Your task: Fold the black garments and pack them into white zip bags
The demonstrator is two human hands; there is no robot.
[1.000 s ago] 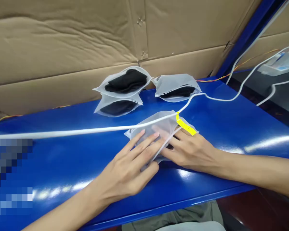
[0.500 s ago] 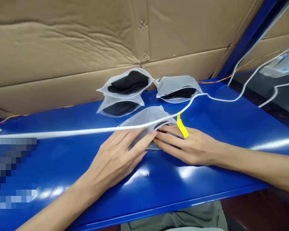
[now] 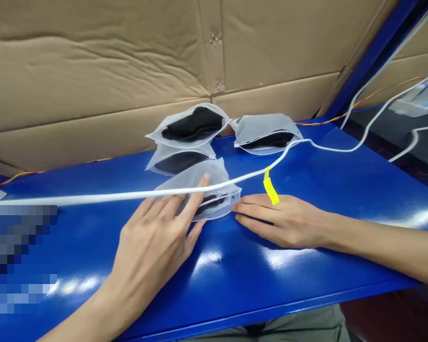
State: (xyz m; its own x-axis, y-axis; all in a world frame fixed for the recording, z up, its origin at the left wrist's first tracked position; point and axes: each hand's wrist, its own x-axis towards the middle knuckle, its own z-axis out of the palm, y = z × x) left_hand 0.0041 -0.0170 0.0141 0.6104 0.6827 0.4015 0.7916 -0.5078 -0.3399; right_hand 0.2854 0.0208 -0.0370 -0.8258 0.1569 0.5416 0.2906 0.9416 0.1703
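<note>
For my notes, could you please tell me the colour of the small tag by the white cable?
The tag is yellow; see the head view.

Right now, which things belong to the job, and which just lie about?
In hand: left hand, fingers on a frosted plastic bag of black cloth; right hand beside it.
Lying about: three more such bags, white cable, yellow tag, blue table, cardboard wall.
</note>
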